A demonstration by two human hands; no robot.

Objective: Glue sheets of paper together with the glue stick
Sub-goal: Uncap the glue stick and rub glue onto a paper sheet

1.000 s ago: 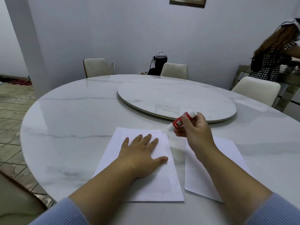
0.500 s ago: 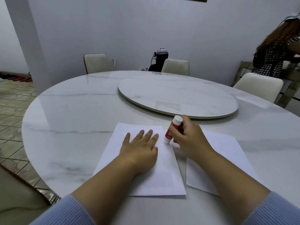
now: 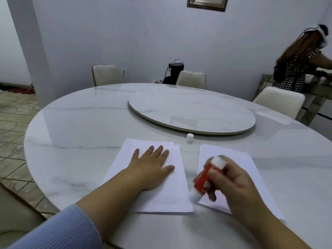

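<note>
Two white paper sheets lie side by side on the marble table (image 3: 75, 123). My left hand (image 3: 152, 167) rests flat, fingers spread, on the left sheet (image 3: 161, 196). My right hand (image 3: 231, 184) grips a red glue stick (image 3: 203, 178), tilted with its white tip down at the left sheet's lower right edge. The stick is blurred by motion. The right sheet (image 3: 239, 159) lies partly under my right hand. A small white cap (image 3: 189, 138) stands upright on the table beyond the gap between the sheets.
A round marble turntable (image 3: 190, 110) sits in the table's middle, just beyond the cap. Cream chairs (image 3: 107, 74) stand around the far side. A person (image 3: 298, 69) in a checked dress works at a side counter on the right.
My right hand has drawn the glue stick toward me along the left sheet's right edge, from its top corner to near its bottom corner. The left hand stays pressed on the sheet.
</note>
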